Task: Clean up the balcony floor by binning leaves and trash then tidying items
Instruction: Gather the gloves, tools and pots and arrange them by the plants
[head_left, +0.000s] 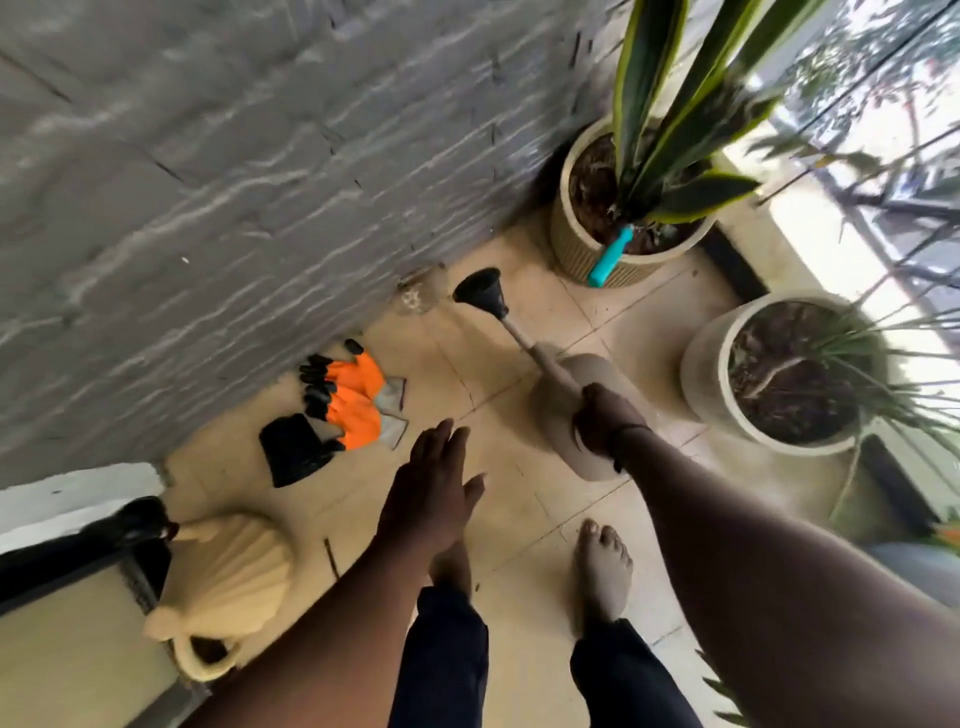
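The right hand grips the handle of a beige watering can, fingers curled round it — its black rose points far-left toward the grey wall. The left hand hovers above the tiled floor, fingers straight and released. Orange-and-black gloves lie on the floor by the wall, left of the can. Two potted plants stand on the right.

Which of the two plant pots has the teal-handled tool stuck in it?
The ribbed pot by the grey wall, holding the broad striped leaves; the teal handle leans over its rim. The smooth pot near the railing has none.
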